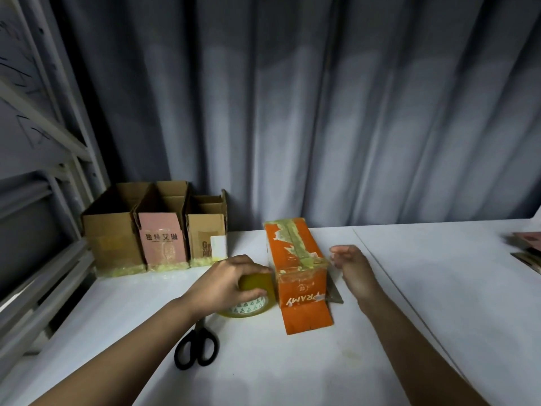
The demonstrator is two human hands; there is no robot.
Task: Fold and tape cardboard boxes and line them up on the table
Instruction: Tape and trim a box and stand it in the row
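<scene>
From the head camera I look down on a white tabletop (409, 288) set against a grey curtain (292, 112). My left hand (231, 284) is curled over a roll of yellowish tape (254, 297), fingers wrapped round its upper rim, and the roll sits on the tabletop pressed right against the left side of the orange box (298, 271). That box lies lengthwise near the middle of the tabletop, its top seam covered by a strip of yellowish tape with torn patches beside it. On the near end face I can read upside-down letters, and a flap from that end lies flat on the tabletop towards me. A grey flap pokes out at its near right corner.

My right hand (351, 268) hovers just beside the right side of the box with fingers loosely extended, grasping nothing; it is slightly blurred and I cannot tell whether the fingertips touch the cardboard.

Black-handled scissors (196, 348) lie on the tabletop near my left forearm, just below the tape roll. At the back left three open boxes stand in a row, touching: a plain brown box (112, 238), a pink-fronted box (164, 238) and a smaller brown box (206, 238) carrying a white label. Flat items (527, 247) lie at the far right edge, too cut off to identify. A metal shelf frame (44, 142) stands on the left.
</scene>
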